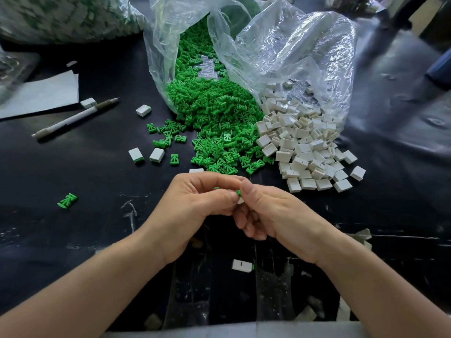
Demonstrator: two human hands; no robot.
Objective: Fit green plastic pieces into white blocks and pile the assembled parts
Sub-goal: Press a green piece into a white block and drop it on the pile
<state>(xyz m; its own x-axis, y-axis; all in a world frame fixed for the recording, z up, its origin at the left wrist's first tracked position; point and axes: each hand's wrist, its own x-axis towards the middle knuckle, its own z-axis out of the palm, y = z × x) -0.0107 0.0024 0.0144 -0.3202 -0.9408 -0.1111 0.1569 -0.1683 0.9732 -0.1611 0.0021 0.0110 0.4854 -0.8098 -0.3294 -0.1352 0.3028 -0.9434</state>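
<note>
Starting at the bottom centre of the frame, 1 assembled part (241,265) is seen lying on the black table (73,240), with a green end showing from its white block. Just above it, the left hand (195,203) and right hand (273,211) are held together with fingers curled. A green piece (238,192) is pinched between the fingertips of both. A sliver of white beneath it suggests a block is held too, though that cannot be told for certain. The fitting step is judged to be under way.

Left of centre, 2 finished parts (136,154) are set side by side, and 2 others lie further up near a pen (75,118). No real pile is formed yet.

Beyond the hands, a large green heap (219,123) and a white heap (305,147) are spilled from a clear bag (292,52), so most of the work is judged to be left. Open table is offered at the left and lower left, where only 1 stray green part (67,200) lies. The right side is crowded by the white heap.
</note>
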